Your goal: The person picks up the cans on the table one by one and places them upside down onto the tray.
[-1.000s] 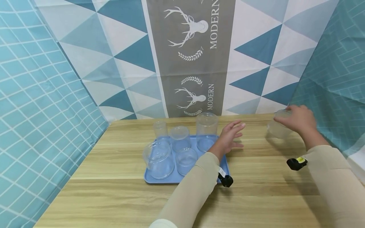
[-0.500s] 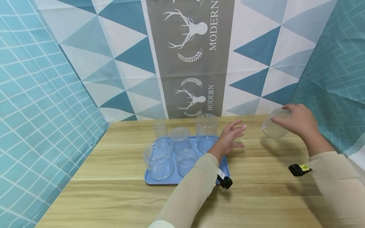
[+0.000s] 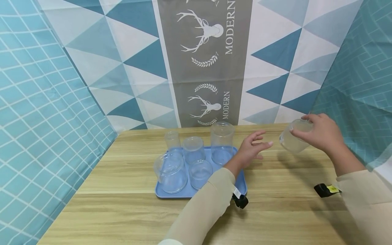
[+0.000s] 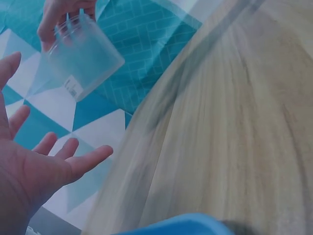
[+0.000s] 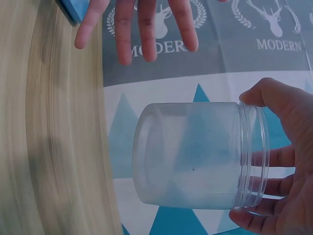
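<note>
A clear, empty-looking plastic jar (image 3: 292, 140) is held tilted above the right part of the table, its shadow lying on the wood below. My right hand (image 3: 323, 134) grips it by the threaded neck, thumb on one side and fingers on the other, as the right wrist view of the jar (image 5: 190, 156) shows. A small white sticker is on the jar (image 4: 88, 61) in the left wrist view. Reaching past the tray's right edge, my left hand (image 3: 249, 149) has its fingers spread and holds nothing; a short gap separates it from the jar's base.
On the wooden table (image 3: 281, 207) lies a blue tray (image 3: 242, 182) with several clear containers: a tall jar (image 3: 222, 139), a wide rounded jar (image 3: 169, 173), a small low jar (image 3: 200, 172), a medium jar (image 3: 193, 149) and a narrow one (image 3: 173, 140). Patterned cloth hangs behind.
My right hand has drawn the jar a little left and toward me, tilting its base toward the left hand. My left hand has moved slightly right, toward the jar.
</note>
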Demonstrator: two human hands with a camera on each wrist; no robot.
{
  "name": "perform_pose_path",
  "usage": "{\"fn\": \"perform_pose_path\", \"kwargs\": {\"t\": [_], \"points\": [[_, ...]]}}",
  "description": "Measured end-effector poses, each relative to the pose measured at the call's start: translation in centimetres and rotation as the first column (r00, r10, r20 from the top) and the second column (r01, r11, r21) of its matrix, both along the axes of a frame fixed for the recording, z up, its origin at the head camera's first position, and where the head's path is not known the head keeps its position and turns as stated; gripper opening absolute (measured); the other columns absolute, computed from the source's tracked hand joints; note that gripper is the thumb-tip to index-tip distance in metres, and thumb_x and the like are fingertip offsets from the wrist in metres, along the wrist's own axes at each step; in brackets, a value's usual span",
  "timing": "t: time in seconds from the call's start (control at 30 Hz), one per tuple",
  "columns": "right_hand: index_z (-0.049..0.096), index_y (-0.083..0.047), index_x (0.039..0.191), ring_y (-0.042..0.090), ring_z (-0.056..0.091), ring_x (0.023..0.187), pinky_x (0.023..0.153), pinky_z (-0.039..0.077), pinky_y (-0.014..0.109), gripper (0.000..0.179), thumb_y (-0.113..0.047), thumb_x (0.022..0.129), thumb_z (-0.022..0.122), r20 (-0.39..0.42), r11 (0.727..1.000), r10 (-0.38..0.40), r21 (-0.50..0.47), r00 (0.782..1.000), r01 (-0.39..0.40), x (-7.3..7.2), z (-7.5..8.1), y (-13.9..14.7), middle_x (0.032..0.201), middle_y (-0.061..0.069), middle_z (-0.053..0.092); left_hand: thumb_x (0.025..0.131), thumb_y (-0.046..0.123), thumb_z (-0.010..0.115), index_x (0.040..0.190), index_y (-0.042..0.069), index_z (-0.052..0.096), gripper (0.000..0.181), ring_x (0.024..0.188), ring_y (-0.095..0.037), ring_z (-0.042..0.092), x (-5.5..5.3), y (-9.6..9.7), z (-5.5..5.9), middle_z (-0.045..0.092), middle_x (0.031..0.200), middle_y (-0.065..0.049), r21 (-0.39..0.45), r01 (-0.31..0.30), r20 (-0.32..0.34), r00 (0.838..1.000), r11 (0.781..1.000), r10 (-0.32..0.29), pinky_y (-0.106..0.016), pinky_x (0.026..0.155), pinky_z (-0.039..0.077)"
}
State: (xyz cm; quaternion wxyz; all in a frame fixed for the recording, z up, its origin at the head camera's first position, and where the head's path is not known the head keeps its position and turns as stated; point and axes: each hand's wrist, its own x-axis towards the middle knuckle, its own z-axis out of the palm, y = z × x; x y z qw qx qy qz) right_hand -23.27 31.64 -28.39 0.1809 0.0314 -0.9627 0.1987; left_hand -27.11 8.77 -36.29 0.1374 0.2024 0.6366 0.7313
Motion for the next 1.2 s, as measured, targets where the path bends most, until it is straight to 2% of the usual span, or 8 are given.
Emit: {"fn": "perform_pose_path", "kwargs": {"t": [0.13,0.37,0.53,0.73,0.97,1.1,1.2], "points": [[0.050,0.009,0.129,0.054,0.042,0.108,0.076,0.040,0.068,0.072,-0.048,0.088,0.065,-0.011,1.000,0.014,-0.004,1.000,-0.014,0.5,0.1,-0.2,0.122,0.038,0.045,0.089,0.021,0.071,0.134,0.031,0.057,0.048,0.110,-0.006,0.057,0.7,-0.3,0.3,0.051,0.130,0.008,-0.011,0.007,-0.034,0.999,1.000,-0.007,-0.055,0.088,0.051],[0.050,0.009,0.129,0.050,0.045,0.103,0.072,0.042,0.064,0.069,-0.045,0.089,0.066,-0.033,0.998,0.042,-0.039,0.999,-0.044,1.3,0.3,-0.7,0.118,0.035,0.046,0.091,0.019,0.068,0.136,0.031,0.055,0.049,0.110,-0.007,0.058,2.0,-1.3,0.4,0.050,0.129,0.007,0.058,0.055,-0.029,0.998,0.997,-0.054,-0.046,0.086,0.055],[0.049,0.008,0.132,0.050,0.049,0.101,0.071,0.044,0.063,0.069,-0.044,0.090,0.065,-0.024,0.996,0.061,-0.065,0.998,-0.063,2.0,0.3,-0.7,0.119,0.034,0.046,0.091,0.017,0.066,0.137,0.029,0.055,0.048,0.110,-0.007,0.059,2.8,-1.9,0.7,0.050,0.129,0.008,0.090,0.073,-0.053,0.996,0.993,-0.068,-0.047,0.086,0.055],[0.049,0.007,0.134,0.049,0.048,0.106,0.074,0.044,0.064,0.070,-0.046,0.091,0.064,-0.022,0.991,0.065,-0.117,0.998,-0.068,2.8,0.3,-0.9,0.123,0.031,0.045,0.089,0.011,0.069,0.134,0.024,0.058,0.047,0.114,-0.011,0.056,3.6,-2.5,1.1,0.052,0.126,0.009,0.146,0.042,-0.072,0.997,0.988,-0.032,-0.039,0.081,0.057],[0.047,0.004,0.136,0.048,0.048,0.110,0.075,0.046,0.065,0.068,-0.045,0.092,0.063,-0.029,0.977,0.075,-0.196,0.997,-0.079,3.6,0.1,-1.6,0.130,0.030,0.045,0.084,0.004,0.072,0.131,0.020,0.060,0.050,0.115,-0.012,0.056,4.3,-3.0,1.4,0.055,0.124,0.008,0.200,-0.009,-0.081,0.996,0.980,0.026,-0.045,0.083,0.056],[0.048,0.002,0.136,0.046,0.049,0.109,0.067,0.052,0.051,0.065,-0.043,0.092,0.063,-0.042,0.967,0.087,-0.237,0.995,-0.095,3.8,0.0,-2.0,0.128,0.028,0.047,0.084,0.003,0.072,0.130,0.019,0.061,0.050,0.115,-0.012,0.056,4.7,-3.2,1.7,0.055,0.124,0.007,0.210,-0.022,-0.078,0.996,0.978,0.039,-0.040,0.080,0.057],[0.048,0.002,0.136,0.045,0.050,0.108,0.063,0.050,0.039,0.063,-0.041,0.093,0.063,-0.048,0.960,0.098,-0.258,0.994,-0.107,3.9,0.0,-2.2,0.126,0.028,0.048,0.083,0.002,0.072,0.130,0.018,0.061,0.051,0.114,-0.013,0.056,5.0,-3.3,1.9,0.056,0.123,0.007,0.211,-0.033,-0.082,0.995,0.977,0.051,-0.039,0.078,0.058]]}}
